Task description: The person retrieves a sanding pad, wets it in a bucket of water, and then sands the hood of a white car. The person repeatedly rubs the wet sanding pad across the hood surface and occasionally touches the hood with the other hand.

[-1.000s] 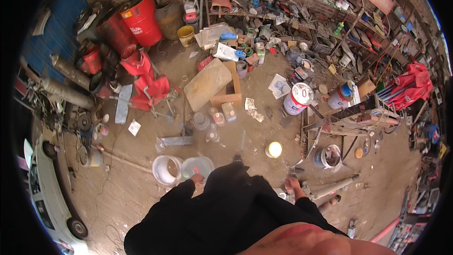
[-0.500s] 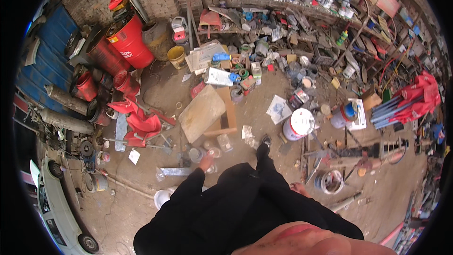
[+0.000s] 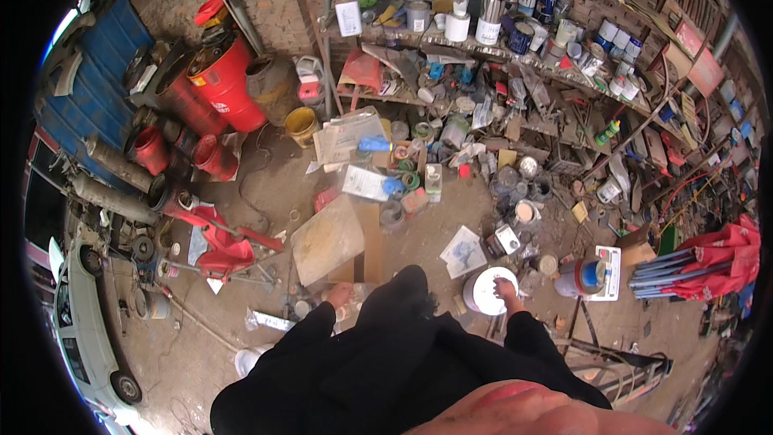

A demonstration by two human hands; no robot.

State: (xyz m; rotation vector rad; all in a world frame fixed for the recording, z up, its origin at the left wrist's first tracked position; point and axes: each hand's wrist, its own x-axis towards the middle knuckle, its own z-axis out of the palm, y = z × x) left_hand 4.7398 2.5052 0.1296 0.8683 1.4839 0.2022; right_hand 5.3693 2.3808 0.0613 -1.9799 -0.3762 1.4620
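Note:
My left hand (image 3: pixel 341 293) hangs open and empty, fingers loosely bent, in front of a pale board (image 3: pixel 326 242) and a cardboard box (image 3: pixel 370 246), near small containers (image 3: pixel 303 308). My right hand (image 3: pixel 506 290) is open with loosely bent fingers and appears over the white lid of a bucket (image 3: pixel 478 298); whether it touches the lid I cannot tell. Both forearms are in black sleeves.
Red drums (image 3: pixel 229 80) and a folded red chair (image 3: pixel 217 254) stand left, beside a parked white car (image 3: pixel 84 322). Cans (image 3: pixel 491 24) line cluttered shelves along a brick wall. Bundled red fabric with poles (image 3: pixel 725 250) lies right. Papers (image 3: pixel 463 250) lie ahead.
I have moved forward toward the shelves and white bucket. My right hand now appears over that bucket's lid, and the buckets near my left have slipped mostly behind me.

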